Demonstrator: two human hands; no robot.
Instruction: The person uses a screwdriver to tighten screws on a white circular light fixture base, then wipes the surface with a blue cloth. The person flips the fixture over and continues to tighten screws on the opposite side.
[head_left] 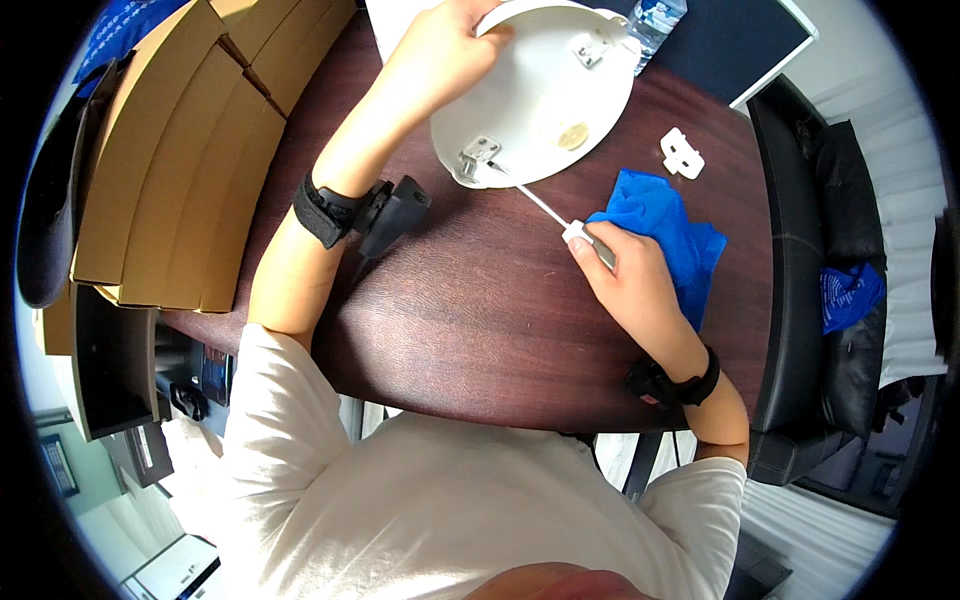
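Your left hand (455, 48) grips a white lid (540, 90); your right hand (634, 275) holds a screwdriver (544, 206), its tip seemingly touching a small metal bracket (482, 149).

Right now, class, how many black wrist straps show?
2: the left strap, behind the left hand on the white lid; the right strap, behind the right hand on the screwdriver.
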